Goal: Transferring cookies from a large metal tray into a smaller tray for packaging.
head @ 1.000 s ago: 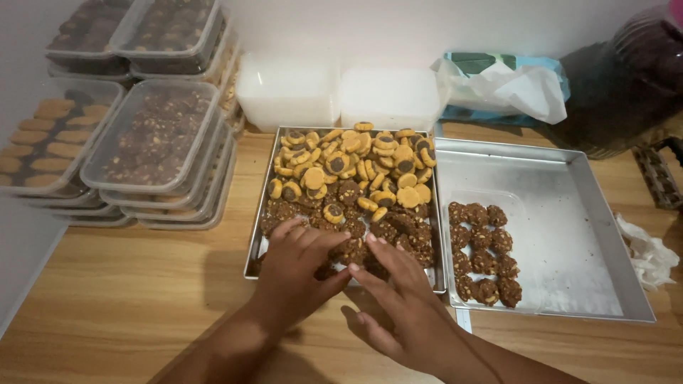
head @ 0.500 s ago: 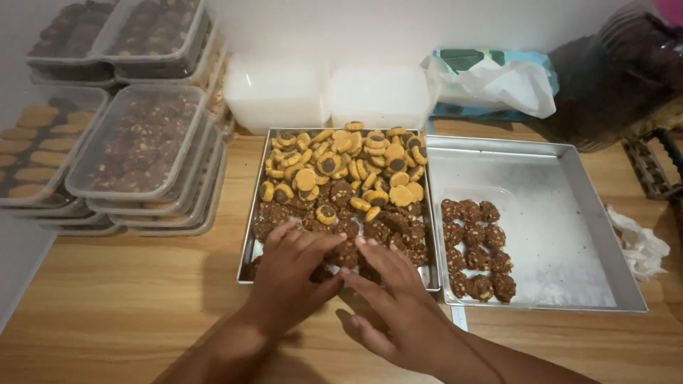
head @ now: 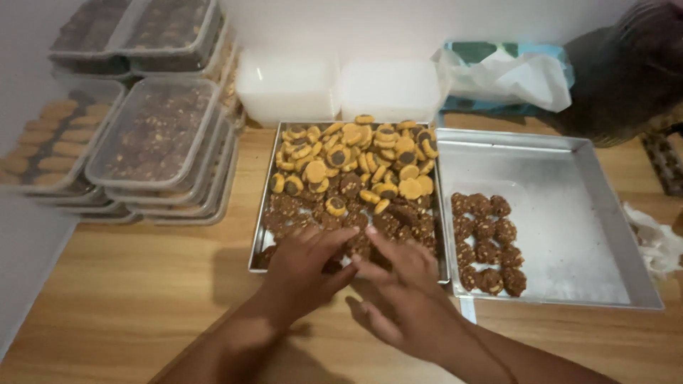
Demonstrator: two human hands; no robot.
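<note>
At the far left, against the wall, stand stacks of clear lidded boxes (head: 153, 139); some are filled with dark cookies, and one at the very edge (head: 50, 139) holds pale orange biscuits. They sit on a wooden table (head: 128, 299).

Next comes a metal tray (head: 260, 227), nearly full. Its far half is heaped with yellow cookies (head: 356, 153) that have dark centres, and its near half is covered with dark brown cookies (head: 398, 217).

Both hands meet at the near edge of this tray. The left hand (head: 302, 267) lies palm down over the dark cookies, its fingers (head: 334, 238) stretched out flat and close together, resting on them. The right hand (head: 402, 284) is just beside it, touching it at the fingertips, its fingers (head: 388, 245) also spread long and loose over the same cookies. Whether either hand has a cookie pinched beneath it I cannot tell; the palms hide what lies under them.

Behind the tray, near the wall, are two white plastic tubs (head: 334, 89) side by side.

To the right, touching the first tray, is a larger metal pan (head: 569, 213). Inside it, near its left wall, a clear shallow box (head: 509, 192) holds neat rows of dark cookies (head: 487, 242).

Behind the pan lies a blue-green packet with white plastic bunched over it (head: 509, 78). At the right edge sits crumpled white paper (head: 658, 242).
</note>
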